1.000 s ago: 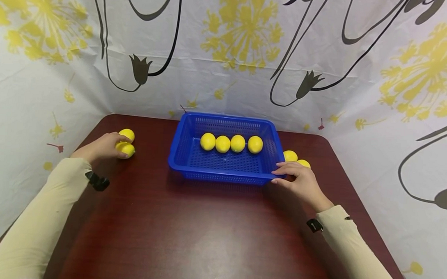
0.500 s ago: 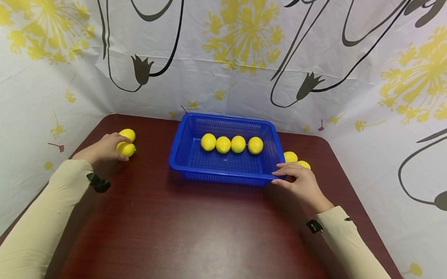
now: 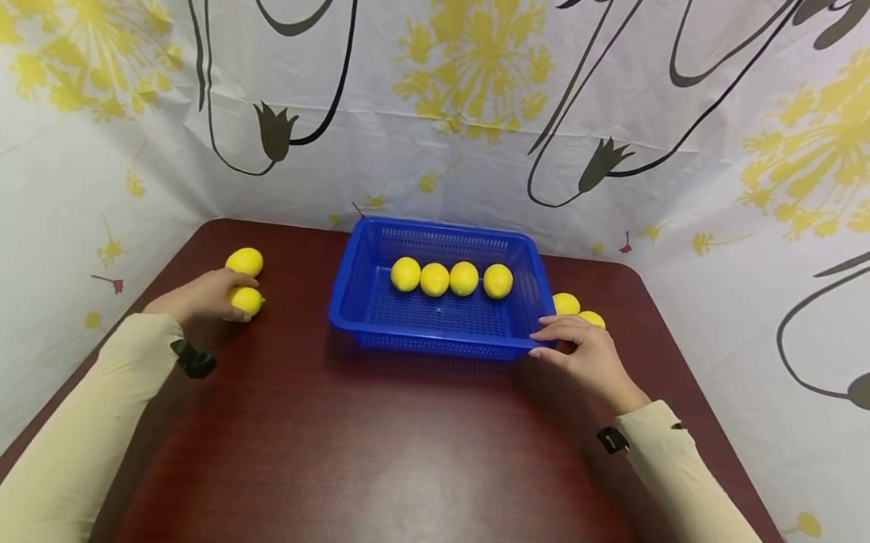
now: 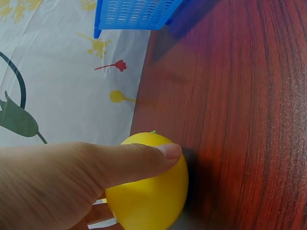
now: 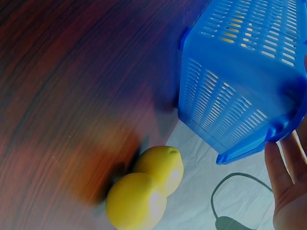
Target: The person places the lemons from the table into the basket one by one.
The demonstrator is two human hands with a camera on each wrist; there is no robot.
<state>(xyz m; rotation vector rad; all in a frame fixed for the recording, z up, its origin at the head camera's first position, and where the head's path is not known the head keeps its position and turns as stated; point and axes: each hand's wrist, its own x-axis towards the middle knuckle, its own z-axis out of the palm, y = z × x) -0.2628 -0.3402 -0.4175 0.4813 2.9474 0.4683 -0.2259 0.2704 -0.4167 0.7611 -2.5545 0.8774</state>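
With thumb and fingers my left hand (image 3: pixel 205 297) holds a yellow lemon (image 3: pixel 247 300) at the left of the table. In the left wrist view the thumb lies across this lemon (image 4: pixel 151 203). Just behind it sits a second lemon (image 3: pixel 245 262). My right hand (image 3: pixel 583 352) grips the front right corner of a blue perforated plastic basket (image 3: pixel 433 335); the right wrist view shows fingers (image 5: pixel 277 167) at the basket's rim (image 5: pixel 249 152). A row of several lemons (image 3: pixel 435 279) lies inside the basket.
Two more lemons (image 3: pixel 566 304) lie to the right of the basket, partly hidden behind my right hand in the head view. The dark red wooden table (image 3: pixel 400 446) is bordered by a patterned white cloth (image 3: pixel 381 166) at the back and sides.
My left hand has drawn its lemon slightly toward me, so a gap shows between it and the lemon behind. The right hand and basket stay in place.
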